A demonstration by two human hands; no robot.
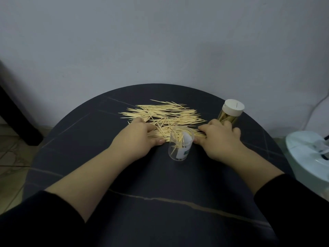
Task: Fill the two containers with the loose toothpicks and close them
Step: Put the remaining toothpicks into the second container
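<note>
Head view: a dark round table [142,184] against a pale wall, seen from above, with two bare forearms in black sleeves reaching forward.
Writing: the open container [180,145] has a white label [185,150] with a small green patch; the print is too small to read.
Open container: clear plastic, upright, lid off, near the middle of the table between the two hands; a few toothpicks stand slanted inside.
Closed container: the closed container [229,114] stands at the far right of the table under a white lid [233,107], with toothpicks packed inside.
Loose toothpicks: the loose toothpicks [167,113] are pale wood, spread in a wide flat heap just behind the open container, mostly lying left to right.
Left hand: the left hand [137,138] rests on the heap's near left edge, fingers curled over a bundle and thumb beneath it.
Right hand: the right hand [219,139] curls over the same bundle's right end, just in front of the closed container.
Beside the table: a pale rounded object [308,154] at the right.
</note>
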